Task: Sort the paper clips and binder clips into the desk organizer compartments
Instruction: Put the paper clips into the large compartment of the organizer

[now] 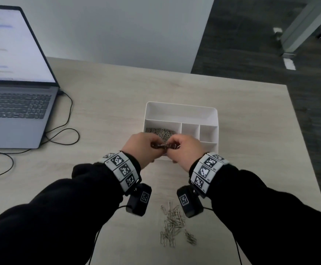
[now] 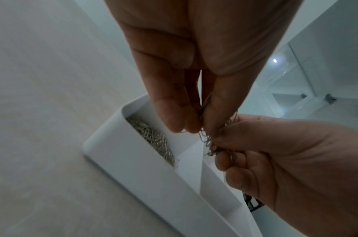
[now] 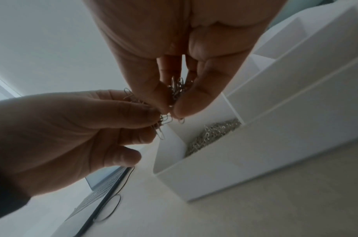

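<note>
Both hands meet just above the near left corner of the white desk organizer (image 1: 180, 111). My left hand (image 1: 146, 148) and right hand (image 1: 182, 148) each pinch part of a tangled bunch of silver paper clips (image 1: 164, 145). In the left wrist view the bunch of clips (image 2: 209, 141) hangs between the fingertips of both hands. In the right wrist view the clips (image 3: 175, 89) sit between thumb and fingers. The organizer's near left compartment holds a heap of paper clips (image 1: 160, 131), (image 2: 153, 137), (image 3: 212, 134). A loose pile of paper clips (image 1: 173, 224) lies on the table between my forearms.
An open laptop (image 1: 16, 92) with a lit screen stands at the left, its black cable (image 1: 64, 131) looping over the wooden table (image 1: 108, 102). The organizer's other compartments (image 1: 190, 131) show white floors. Dark floor lies beyond the table's right edge.
</note>
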Tool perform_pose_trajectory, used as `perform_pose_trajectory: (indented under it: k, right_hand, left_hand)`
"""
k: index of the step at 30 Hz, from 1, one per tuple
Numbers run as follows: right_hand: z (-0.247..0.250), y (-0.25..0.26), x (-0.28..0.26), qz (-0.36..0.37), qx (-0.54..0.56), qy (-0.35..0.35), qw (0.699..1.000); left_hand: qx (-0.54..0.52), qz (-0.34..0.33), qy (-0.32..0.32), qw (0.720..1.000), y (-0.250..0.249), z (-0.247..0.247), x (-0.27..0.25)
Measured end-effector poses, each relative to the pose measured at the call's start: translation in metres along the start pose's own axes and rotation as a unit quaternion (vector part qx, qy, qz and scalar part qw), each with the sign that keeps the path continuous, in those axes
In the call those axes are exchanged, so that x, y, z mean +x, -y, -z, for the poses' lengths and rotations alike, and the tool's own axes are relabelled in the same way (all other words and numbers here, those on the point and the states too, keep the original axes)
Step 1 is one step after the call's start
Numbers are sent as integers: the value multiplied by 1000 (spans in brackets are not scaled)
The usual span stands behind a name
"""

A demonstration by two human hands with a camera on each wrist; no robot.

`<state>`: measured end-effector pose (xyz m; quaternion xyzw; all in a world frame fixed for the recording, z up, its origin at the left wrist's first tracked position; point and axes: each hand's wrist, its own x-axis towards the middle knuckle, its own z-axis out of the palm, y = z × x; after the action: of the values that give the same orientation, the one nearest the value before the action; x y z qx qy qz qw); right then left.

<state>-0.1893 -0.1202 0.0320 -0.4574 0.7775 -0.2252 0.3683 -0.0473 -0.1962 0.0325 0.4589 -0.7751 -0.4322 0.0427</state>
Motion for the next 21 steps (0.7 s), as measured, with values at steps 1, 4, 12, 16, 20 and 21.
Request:
perform_pose_trajectory:
  k: [1, 4, 12, 16, 20, 21]
  right_hand:
    - [1, 3, 7, -1, -2, -7, 1000]
    - [0, 5, 23, -2, -20, 1, 1000]
    - [-16, -9, 29, 56, -163, 28, 985]
    - [-14, -12, 19, 82, -183, 34, 979]
    - [-8, -21, 1, 114, -134, 9, 984]
    - [-6, -25, -5, 128, -125, -3, 984]
  left_hand:
    - [-6, 0, -10, 1000, 0, 3, 7]
    - [20, 0, -18, 1000, 2, 3, 22]
    - [119, -2, 11, 993, 15, -9, 25]
    - [123, -7, 8, 992, 15, -8, 17]
    - [108, -5, -3, 994, 15, -9, 0]
    - [104, -10, -3, 995, 16, -10, -6]
